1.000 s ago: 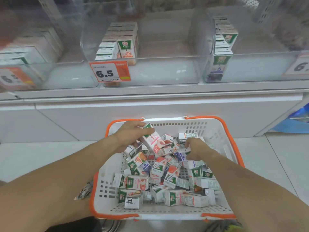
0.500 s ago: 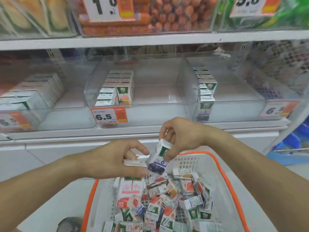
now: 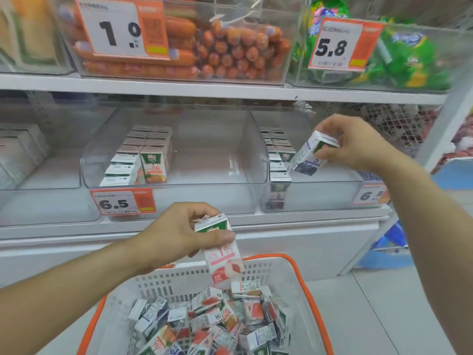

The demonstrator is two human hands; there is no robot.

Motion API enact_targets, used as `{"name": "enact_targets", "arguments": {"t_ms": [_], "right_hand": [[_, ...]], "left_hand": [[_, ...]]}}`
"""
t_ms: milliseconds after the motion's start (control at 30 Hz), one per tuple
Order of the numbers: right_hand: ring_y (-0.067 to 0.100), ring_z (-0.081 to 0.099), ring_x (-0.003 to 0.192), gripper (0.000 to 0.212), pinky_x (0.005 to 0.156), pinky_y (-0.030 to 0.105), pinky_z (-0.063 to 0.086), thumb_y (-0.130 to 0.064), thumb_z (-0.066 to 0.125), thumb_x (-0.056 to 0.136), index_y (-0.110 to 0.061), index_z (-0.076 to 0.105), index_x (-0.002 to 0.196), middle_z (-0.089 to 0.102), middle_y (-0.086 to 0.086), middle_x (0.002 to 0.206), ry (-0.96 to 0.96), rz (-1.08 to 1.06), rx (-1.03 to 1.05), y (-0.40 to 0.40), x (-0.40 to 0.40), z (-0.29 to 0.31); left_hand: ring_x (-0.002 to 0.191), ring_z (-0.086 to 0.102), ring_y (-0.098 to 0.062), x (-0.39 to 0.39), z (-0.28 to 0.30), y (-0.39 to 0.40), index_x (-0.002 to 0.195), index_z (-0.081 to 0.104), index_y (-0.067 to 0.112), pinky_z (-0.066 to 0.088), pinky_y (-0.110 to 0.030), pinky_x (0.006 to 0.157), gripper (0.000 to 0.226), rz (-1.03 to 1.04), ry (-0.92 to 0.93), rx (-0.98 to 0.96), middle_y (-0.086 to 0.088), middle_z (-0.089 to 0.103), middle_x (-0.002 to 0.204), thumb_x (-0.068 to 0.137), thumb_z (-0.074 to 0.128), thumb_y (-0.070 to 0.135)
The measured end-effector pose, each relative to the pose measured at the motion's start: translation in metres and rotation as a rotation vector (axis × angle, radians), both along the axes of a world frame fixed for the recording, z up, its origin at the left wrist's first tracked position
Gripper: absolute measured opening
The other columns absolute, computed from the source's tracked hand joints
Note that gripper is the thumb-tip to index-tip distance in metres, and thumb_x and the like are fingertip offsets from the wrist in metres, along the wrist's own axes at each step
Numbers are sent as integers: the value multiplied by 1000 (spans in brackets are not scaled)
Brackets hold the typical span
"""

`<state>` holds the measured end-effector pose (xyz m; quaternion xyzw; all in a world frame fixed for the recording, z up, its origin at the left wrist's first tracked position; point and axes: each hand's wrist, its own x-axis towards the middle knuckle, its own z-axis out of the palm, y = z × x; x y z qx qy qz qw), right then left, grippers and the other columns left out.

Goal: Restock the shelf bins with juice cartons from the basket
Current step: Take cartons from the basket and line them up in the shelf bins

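Two cartons were mid-transfer: the right hand [image 3: 358,143] pinched a purple carton [image 3: 311,155] over the right bin [image 3: 320,198]; the left hand [image 3: 179,231] pinched a peach carton [image 3: 222,252] above the basket [image 3: 304,285], needing a matching bin next.

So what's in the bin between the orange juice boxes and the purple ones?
Nothing: in the head view, the clear bin's floor lies bare between the orange cartons and the purple cartons.

Basket [image 3: 302,275] below shelf bins, cartons [image 3: 204,324] inside; middle bin [image 3: 179,198] left of right bin [image 3: 320,198].
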<state>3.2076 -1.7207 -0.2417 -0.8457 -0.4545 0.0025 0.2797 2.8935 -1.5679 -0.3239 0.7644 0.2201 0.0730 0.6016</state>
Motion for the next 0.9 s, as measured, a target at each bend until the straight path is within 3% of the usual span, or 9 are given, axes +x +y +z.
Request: {"name": "enact_targets", "arguments": {"t_ms": [133,200,333,533,633,767,900], "right_hand": [[21,60,90,42,76,25,40,-5,83,74,-15,65,110,68,6,107,-15,-70,-77,26,26,-38],[21,63,92,40,76,25,42,-6,85,71,-15,68,106,70,7,107,-14,-84,-84,45,30,-53],[25,63,109,42,91,31,49,-11,86,73,-16,70,111,66,9,119,-3,-89,-136,75,29,-74],[23,56,92,49,79,27,43,-23,93,64,-12,67,103,61,9,107,64,-214,-80,75,31,-70],[21,57,91,37,78,28,43,-22,89,71,-12,65,98,61,3,98,184,-208,-47,62,32,-67],[18,59,80,17,75,27,42,-20,81,81,-16,64,85,61,-4,79,127,-180,-36,46,23,-39],[11,61,60,21,57,26,49,-12,83,78,-6,67,91,67,8,74,362,155,-269,39,-23,0]], "left_hand": [[63,49,-23,7,-5,0,90,73,12,37,-32,54,36,36,-3,-32,-10,71,74,67,82,38],[64,48,-24,7,-6,0,90,73,14,35,-35,57,38,35,7,-46,-12,71,74,66,83,41],[66,49,-25,7,-5,3,91,73,15,35,-40,60,45,26,22,-54,-10,73,76,64,86,48],[62,51,-19,10,-2,6,99,69,5,40,-29,52,44,65,16,-32,-5,72,72,72,75,39],[63,51,-19,12,-2,7,98,70,6,40,-27,52,41,66,16,-39,-6,71,72,74,74,39],[63,49,-18,13,1,7,101,70,6,38,-23,49,43,76,-18,-72,-6,68,69,72,74,38],[61,51,-15,9,10,12,101,68,1,33,-21,48,46,94,-7,-96,-5,67,66,71,73,35]]}}
